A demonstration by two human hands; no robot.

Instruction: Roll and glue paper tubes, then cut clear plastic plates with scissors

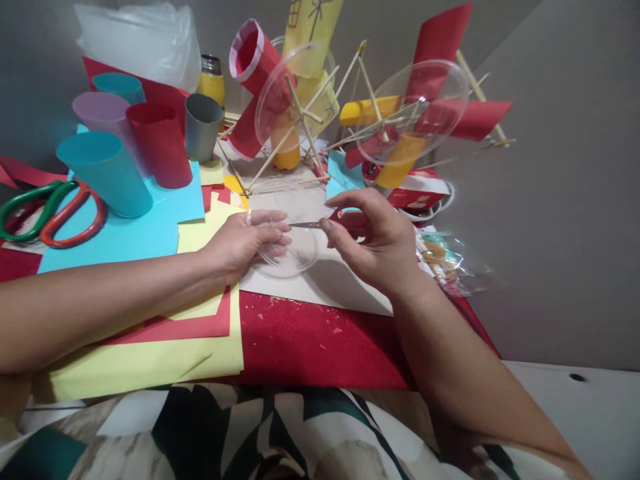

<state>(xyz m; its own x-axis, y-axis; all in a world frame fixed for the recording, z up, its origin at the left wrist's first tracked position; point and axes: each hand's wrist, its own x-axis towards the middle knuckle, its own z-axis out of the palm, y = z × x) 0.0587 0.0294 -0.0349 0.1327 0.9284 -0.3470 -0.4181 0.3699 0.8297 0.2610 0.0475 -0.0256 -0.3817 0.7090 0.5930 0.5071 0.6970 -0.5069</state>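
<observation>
My left hand (243, 241), a ring on one finger, grips a clear round plastic lid (301, 259) by its left side above a white sheet (270, 283). Its see-through edges make it hard to tell if a second piece lies behind it. In my right hand (383, 243) is a small pair of scissors (306, 225) with red handles. The thin blades point left and meet the lid close to my left fingertips. Whether the blades are apart or together is too fine to make out.
Paper cups, including a blue one (107, 173) and a red one (161, 143), stand at left beside large scissors (53, 212). Behind are stick frames (303, 117) with clear discs and paper tubes. Coloured paper sheets (200, 350) lie under my left arm.
</observation>
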